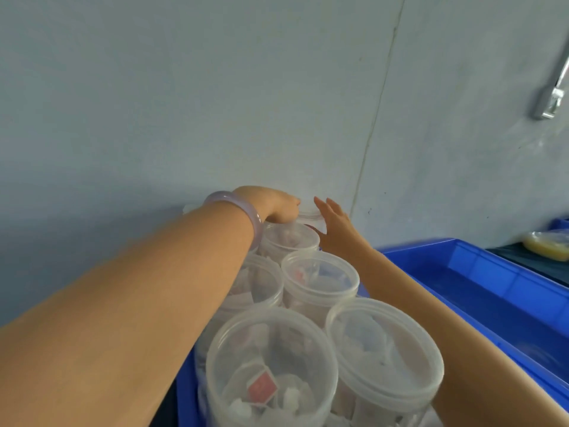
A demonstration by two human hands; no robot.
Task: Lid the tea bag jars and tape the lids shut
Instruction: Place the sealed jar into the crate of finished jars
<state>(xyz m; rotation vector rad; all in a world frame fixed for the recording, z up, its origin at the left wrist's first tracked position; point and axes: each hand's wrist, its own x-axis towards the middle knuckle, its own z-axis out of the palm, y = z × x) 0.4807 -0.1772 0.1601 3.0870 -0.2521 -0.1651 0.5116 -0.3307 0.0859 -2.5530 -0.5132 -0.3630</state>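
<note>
Grey wall, blue crate of jars, left hand curled on far lid, right hand flat-fingered

The far jar stands between the two hands: the left hand holds its left side, and the right hand lies just beside its right side. Behind both hands rises the wall. Before the hands, toward the person, more jars stand packed together in a bin, between the two forearms. Right of the right hand lies a second bin, and beyond that a bag.
</note>
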